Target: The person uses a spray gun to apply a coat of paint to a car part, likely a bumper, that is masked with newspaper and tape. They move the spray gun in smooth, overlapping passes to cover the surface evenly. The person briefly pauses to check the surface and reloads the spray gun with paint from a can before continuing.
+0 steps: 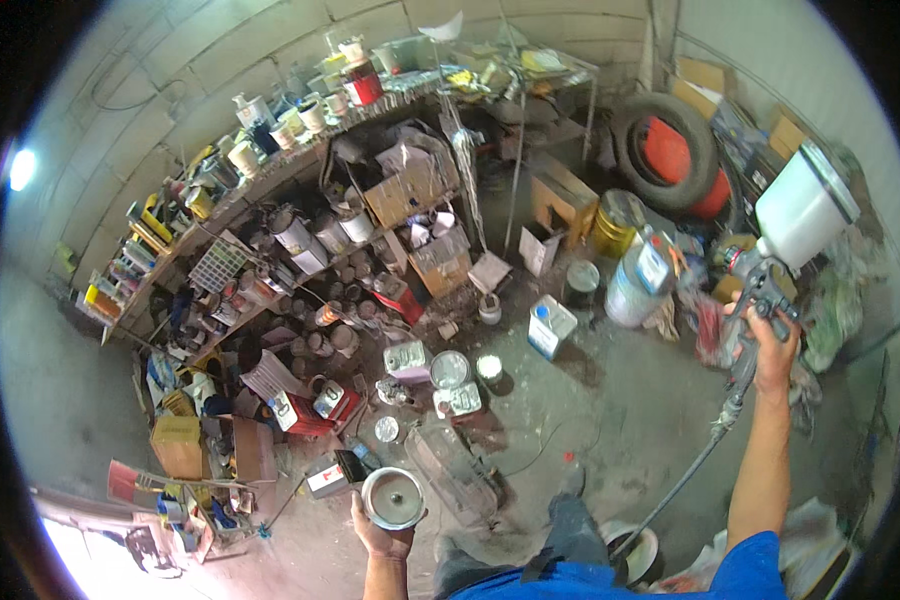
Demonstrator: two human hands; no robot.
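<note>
My left hand (378, 535) is low in the middle, its fingers curled round a shallow round tin (392, 498) with a pale rim. The tin's inside is greyish beige with a dark spot in the middle. Over at the right, my right hand (773, 350) grips a paint spray gun (765, 290) by its handle. A large whitish paint cup (805, 205) sits tilted on top of the gun. From the handle an air hose (722, 422) runs down toward a bucket (638, 550) beside my legs.
Shelves (340, 125) crowded with cans and tubs line the far left wall. On the floor stand a white jerrycan (550, 328), several paint containers (407, 360) and a dusty grey panel (452, 475). Tires (663, 150), a large bluish drum (630, 290) and plastic bags (838, 320) are at the right.
</note>
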